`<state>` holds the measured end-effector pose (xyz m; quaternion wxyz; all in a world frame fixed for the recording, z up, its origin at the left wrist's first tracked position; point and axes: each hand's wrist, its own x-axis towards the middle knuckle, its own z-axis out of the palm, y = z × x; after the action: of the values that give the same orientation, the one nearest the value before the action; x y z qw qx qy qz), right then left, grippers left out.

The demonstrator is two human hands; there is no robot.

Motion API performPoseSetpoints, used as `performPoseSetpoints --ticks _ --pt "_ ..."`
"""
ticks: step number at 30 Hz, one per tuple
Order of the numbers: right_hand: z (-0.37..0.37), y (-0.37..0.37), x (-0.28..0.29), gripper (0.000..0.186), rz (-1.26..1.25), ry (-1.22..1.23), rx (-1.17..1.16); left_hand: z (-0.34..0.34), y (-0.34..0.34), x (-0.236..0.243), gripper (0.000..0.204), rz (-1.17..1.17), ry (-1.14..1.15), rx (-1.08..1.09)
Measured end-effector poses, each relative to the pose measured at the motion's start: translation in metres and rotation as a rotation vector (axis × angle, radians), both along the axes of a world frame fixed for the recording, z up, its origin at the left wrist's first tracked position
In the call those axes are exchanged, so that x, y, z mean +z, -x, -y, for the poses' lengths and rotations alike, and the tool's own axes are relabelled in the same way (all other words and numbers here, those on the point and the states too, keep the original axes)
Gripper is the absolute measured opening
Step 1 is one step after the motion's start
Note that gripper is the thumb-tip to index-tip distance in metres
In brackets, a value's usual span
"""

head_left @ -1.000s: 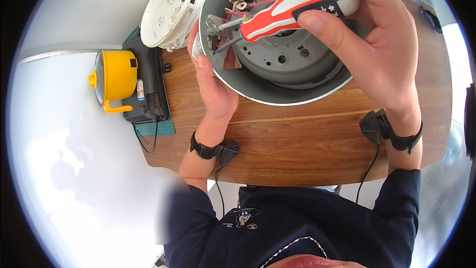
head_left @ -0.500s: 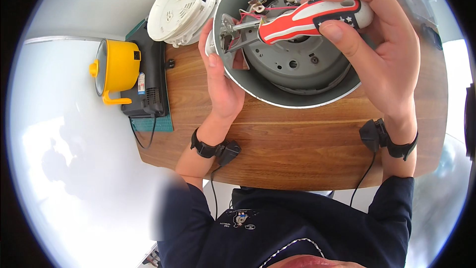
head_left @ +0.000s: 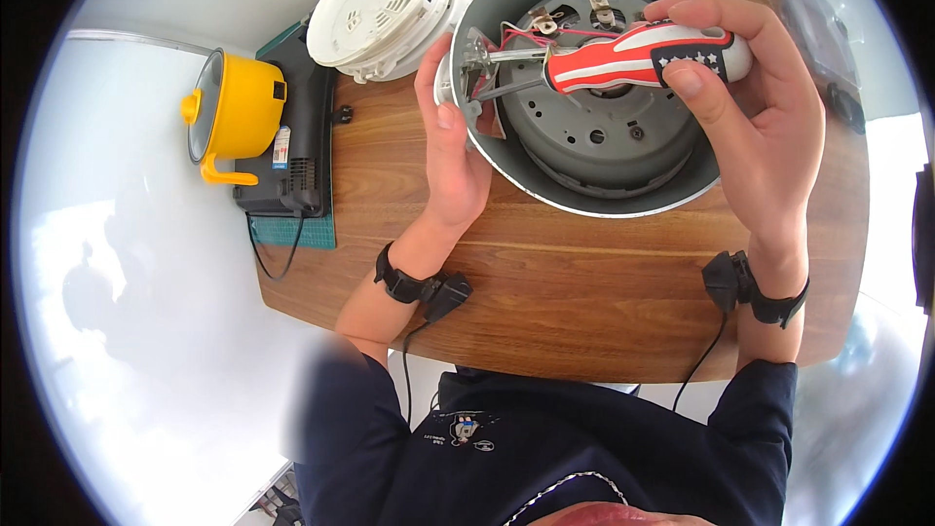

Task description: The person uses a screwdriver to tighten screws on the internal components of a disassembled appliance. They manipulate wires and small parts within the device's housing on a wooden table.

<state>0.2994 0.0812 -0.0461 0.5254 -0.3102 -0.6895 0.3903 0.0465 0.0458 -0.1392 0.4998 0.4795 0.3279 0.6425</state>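
Observation:
A round grey metal appliance housing [head_left: 623, 205], seemingly the shell of a rice cooker, stands with its open side up. Inside are a grey metal plate [head_left: 575, 156], metal brackets and pink wires [head_left: 523, 36]. My right hand [head_left: 769, 117] is closed around the red, white and dark blue handle of a screwdriver [head_left: 633, 56]. The shaft points left to a clear-looking fitting on the inner wall; its tip is hard to make out. My left hand [head_left: 456, 156] grips the housing's left side from outside, beside a small white part [head_left: 444, 83].
Left of the housing lies a white round plastic part [head_left: 375, 10] with vents. Farther left, a yellow pot [head_left: 248, 105] with a lid rests by a black device [head_left: 304, 151] on a green mat [head_left: 317, 232]. A clear plastic container [head_left: 818, 34] stands at the far right of the wooden table [head_left: 575, 282].
The screwdriver handle has rolled a little in my right hand, showing more of its starred patch. The whole view has shifted slightly; my left hand keeps its hold.

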Motion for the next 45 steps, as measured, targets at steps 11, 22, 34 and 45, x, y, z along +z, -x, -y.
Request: performPoseSetpoints --ticks 11,22,34,45 --pt "0.007 0.005 0.015 0.030 0.284 -0.044 -0.136 0.002 -0.001 -0.001 0.081 -0.031 -0.019 0.006" --pt "0.007 0.000 0.022 0.026 0.679 -0.525 -0.305 0.001 -0.005 0.005 0.082 0.013 0.006 0.031" --pt "-0.001 -0.006 0.021 0.029 0.563 -0.388 -0.067 -0.001 0.002 0.000 0.077 -0.024 0.003 0.009" --pt "0.010 0.001 0.024 0.037 0.783 -0.380 -0.207 -0.001 0.001 0.000 0.084 -0.034 0.015 0.000"
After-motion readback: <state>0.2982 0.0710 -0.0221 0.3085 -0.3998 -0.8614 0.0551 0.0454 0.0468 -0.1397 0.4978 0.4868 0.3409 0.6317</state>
